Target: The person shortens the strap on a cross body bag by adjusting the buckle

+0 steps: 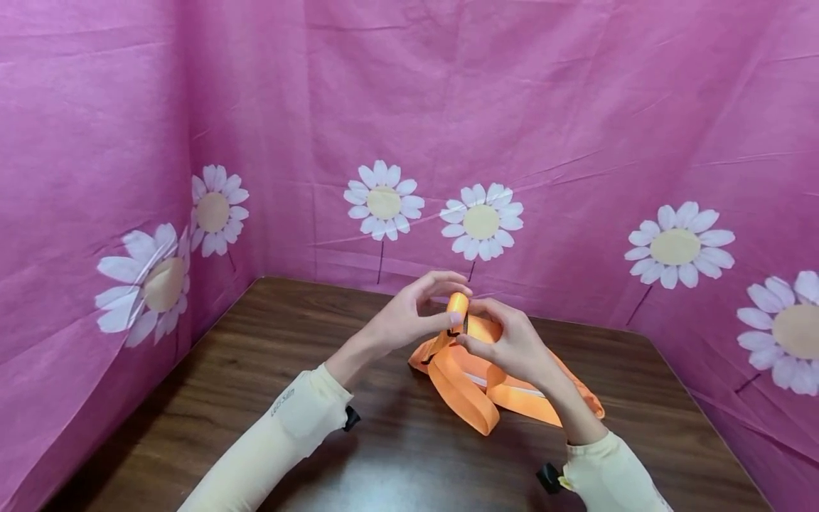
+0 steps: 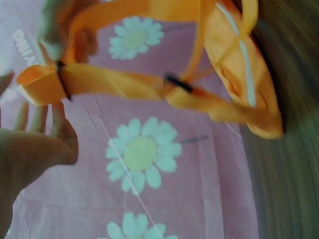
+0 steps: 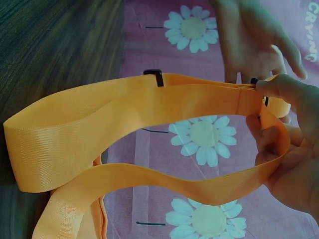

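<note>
Head view first: where is the orange webbing strap in relation to the hands?

Between them. A small loop of it stands up between the left hand and the right hand, above the brown wooden table, and the rest droops in wide curves below.

How does the left hand hold it?

Its thumb lies against the near face of that loop while fingers bend round the far side, so it pinches the band. The left wrist view is blurred there, but the loop sits at the fingertips, away from the palm.

And the right?

It grips the band just beside a black slider buckle; the right wrist view shows the thumb on the webbing and a bent finger inside a curve of it.

What else belongs to the strap?

A second black slider, well apart from the fingers, and an orange zipped pouch on the table beneath, its white zipper showing.

Surroundings?

Pink cloth printed with white daisies; pale sleeves on both forearms.
</note>
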The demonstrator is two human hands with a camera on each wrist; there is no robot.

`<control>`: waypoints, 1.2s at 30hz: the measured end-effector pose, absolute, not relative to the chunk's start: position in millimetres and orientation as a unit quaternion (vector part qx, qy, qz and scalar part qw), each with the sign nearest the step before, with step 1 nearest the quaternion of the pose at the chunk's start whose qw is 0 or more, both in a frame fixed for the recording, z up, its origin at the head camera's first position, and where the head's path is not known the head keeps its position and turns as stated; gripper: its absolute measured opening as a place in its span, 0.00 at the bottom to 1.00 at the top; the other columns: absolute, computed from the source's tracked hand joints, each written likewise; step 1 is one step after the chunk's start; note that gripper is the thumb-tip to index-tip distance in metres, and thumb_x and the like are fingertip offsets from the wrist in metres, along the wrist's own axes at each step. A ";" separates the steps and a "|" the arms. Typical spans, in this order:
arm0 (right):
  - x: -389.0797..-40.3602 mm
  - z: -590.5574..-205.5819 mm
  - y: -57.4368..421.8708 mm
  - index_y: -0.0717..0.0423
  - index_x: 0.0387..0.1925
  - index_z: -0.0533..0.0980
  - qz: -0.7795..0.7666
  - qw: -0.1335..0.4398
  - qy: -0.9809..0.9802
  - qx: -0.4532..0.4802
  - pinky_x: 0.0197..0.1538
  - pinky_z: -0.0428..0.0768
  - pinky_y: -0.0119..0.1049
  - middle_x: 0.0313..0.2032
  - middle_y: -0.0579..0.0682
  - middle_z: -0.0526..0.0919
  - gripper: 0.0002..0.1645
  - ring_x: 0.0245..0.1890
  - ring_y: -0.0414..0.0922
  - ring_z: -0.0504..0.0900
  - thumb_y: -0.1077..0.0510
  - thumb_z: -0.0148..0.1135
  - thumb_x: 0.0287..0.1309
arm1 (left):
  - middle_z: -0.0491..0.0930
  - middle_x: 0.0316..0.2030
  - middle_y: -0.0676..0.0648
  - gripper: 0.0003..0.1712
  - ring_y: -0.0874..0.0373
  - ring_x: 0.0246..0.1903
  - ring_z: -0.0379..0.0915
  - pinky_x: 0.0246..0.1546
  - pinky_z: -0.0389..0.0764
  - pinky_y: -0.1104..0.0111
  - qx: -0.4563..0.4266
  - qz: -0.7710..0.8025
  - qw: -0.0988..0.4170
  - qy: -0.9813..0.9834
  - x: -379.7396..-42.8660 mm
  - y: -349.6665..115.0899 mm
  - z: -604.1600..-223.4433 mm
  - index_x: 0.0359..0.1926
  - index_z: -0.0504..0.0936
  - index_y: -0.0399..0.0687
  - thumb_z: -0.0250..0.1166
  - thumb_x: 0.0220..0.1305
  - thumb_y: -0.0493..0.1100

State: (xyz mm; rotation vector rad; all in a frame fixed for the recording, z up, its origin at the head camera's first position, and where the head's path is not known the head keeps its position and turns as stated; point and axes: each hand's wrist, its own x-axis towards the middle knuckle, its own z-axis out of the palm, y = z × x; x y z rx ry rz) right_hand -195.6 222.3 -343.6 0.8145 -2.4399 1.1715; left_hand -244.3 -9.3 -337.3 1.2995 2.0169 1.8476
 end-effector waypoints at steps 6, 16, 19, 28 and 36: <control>-194.9 -341.3 222.8 0.55 0.55 0.81 0.408 0.183 -0.850 0.279 0.36 0.79 0.34 0.47 0.46 0.84 0.26 0.36 0.45 0.80 0.61 0.79 0.54 | 0.75 0.60 0.58 0.40 0.63 0.60 0.70 0.62 0.69 0.58 0.460 0.512 -0.005 0.725 -256.8 -13.1 -347.0 0.70 0.70 0.57 0.77 0.60 0.52; -194.4 -341.3 224.3 0.51 0.54 0.81 0.416 0.165 -0.853 0.269 0.37 0.82 0.36 0.46 0.43 0.84 0.26 0.36 0.43 0.81 0.58 0.80 0.53 | 0.79 0.51 0.61 0.23 0.63 0.53 0.75 0.53 0.74 0.57 0.452 0.494 -0.067 0.740 -257.1 -12.4 -348.5 0.57 0.83 0.59 0.76 0.62 0.52; -195.8 -343.5 222.5 0.50 0.53 0.81 0.420 0.155 -0.852 0.270 0.37 0.82 0.36 0.45 0.42 0.84 0.26 0.36 0.43 0.81 0.57 0.80 0.53 | 0.80 0.49 0.61 0.22 0.60 0.51 0.76 0.52 0.74 0.54 0.444 0.502 -0.072 0.739 -254.5 -12.7 -346.0 0.56 0.83 0.59 0.76 0.62 0.51; -196.2 -346.0 220.1 0.50 0.52 0.82 0.425 0.143 -0.854 0.266 0.40 0.81 0.38 0.43 0.43 0.85 0.24 0.37 0.44 0.82 0.57 0.80 0.53 | 0.81 0.50 0.58 0.23 0.57 0.52 0.77 0.53 0.74 0.57 0.433 0.541 -0.050 0.719 -244.8 -12.4 -338.0 0.60 0.81 0.58 0.72 0.66 0.52; -190.8 -337.2 227.5 0.51 0.57 0.80 0.480 0.141 -0.833 0.234 0.35 0.82 0.37 0.45 0.48 0.83 0.26 0.34 0.49 0.82 0.59 0.77 0.57 | 0.74 0.63 0.59 0.43 0.60 0.61 0.71 0.58 0.72 0.56 0.470 0.536 -0.018 0.701 -251.3 -11.3 -341.9 0.74 0.64 0.69 0.75 0.62 0.51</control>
